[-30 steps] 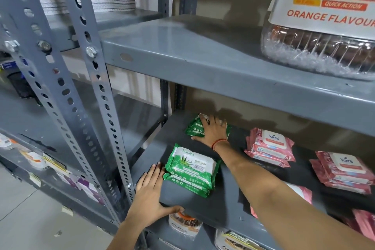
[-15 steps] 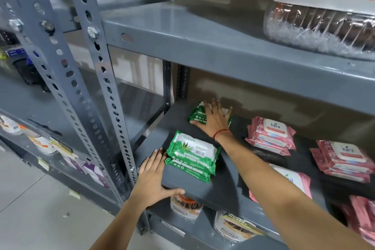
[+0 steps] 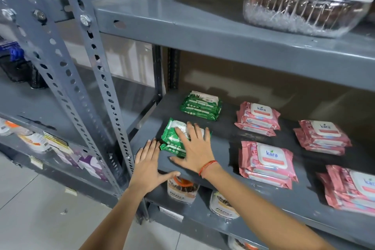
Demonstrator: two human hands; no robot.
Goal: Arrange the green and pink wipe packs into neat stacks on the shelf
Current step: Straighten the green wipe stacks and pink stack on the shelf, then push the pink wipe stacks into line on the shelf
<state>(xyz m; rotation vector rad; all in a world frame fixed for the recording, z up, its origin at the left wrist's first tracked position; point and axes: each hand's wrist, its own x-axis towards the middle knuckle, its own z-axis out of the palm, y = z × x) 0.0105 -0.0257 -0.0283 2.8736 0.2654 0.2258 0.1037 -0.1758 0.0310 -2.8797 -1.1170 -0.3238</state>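
Note:
On the grey middle shelf (image 3: 221, 154) lie two short stacks of green wipe packs. The rear green stack (image 3: 200, 105) sits near the back left corner, untouched. My right hand (image 3: 194, 148) lies flat, fingers spread, on top of the front green stack (image 3: 172, 138). My left hand (image 3: 148, 166) rests against the shelf's front left edge, fingertips touching that stack's left side, thumb under the lip. Pink wipe packs stand in several stacks to the right: back middle (image 3: 257, 117), front middle (image 3: 267, 162), back right (image 3: 322, 136), front right (image 3: 353, 189).
Perforated steel uprights (image 3: 97, 79) stand just left of the shelf. A clear jar of orange lozenges (image 3: 304, 14) sits on the shelf above. Jars (image 3: 182, 189) stand on the shelf below. Another rack with small goods (image 3: 40, 140) is at left.
My right hand left the rear green stack and came forward onto the front green stack. My left hand stayed at the shelf edge. The camera dipped, showing more pink stacks.

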